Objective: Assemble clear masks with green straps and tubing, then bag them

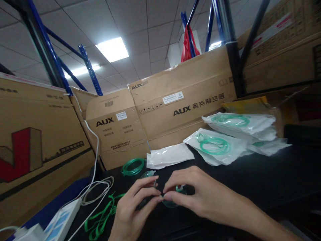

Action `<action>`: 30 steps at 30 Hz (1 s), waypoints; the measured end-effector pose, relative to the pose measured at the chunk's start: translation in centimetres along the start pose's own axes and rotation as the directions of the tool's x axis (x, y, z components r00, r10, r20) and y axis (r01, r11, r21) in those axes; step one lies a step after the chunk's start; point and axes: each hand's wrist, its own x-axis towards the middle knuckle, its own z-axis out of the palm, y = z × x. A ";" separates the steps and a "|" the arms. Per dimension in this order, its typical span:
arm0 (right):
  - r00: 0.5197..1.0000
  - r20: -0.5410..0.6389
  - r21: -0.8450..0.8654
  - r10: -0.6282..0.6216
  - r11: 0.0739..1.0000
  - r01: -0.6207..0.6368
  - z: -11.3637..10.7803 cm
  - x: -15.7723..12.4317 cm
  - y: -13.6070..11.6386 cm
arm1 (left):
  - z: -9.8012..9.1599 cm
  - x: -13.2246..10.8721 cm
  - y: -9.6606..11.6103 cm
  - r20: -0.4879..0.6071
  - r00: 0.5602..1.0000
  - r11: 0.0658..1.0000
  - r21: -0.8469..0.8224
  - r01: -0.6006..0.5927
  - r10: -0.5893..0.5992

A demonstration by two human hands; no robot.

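Observation:
My left hand and my right hand meet over the dark table, thumbs and fingers closed in a pinch with their tips almost touching. Under my right fingers shows a clear, green-tinted plastic mask, partly covered by the hand. What my left fingertips pinch is too small to make out; a thin greyish piece shows by its index finger. Just beyond that hand lies a clear plastic part, beside a coil of green tubing. Green elastic straps lie to its left.
White pouches with green tubing inside are piled at the right. A flat white packet lies before the cardboard panel. A power strip and white cables occupy the left. Blue rack posts rise behind.

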 end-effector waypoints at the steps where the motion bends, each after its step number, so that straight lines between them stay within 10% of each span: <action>1: 1.000 0.009 0.003 -0.021 1.000 0.021 0.3 -0.1 0.1 | 0.2 0.1 0.1 -0.014 1.000 1.000 0.020 -0.009 0.009; 21: 0.999 0.044 -0.105 -0.027 0.994 0.031 1.4 -0.1 1.9 | 1.6 0.4 0.6 0.024 0.997 0.995 0.073 0.067 -0.069; 30: 1.000 0.003 -0.182 -0.007 0.983 0.007 0.0 0.5 2.7 | -1.3 -2.4 -2.6 0.090 0.956 0.944 0.206 0.258 -0.280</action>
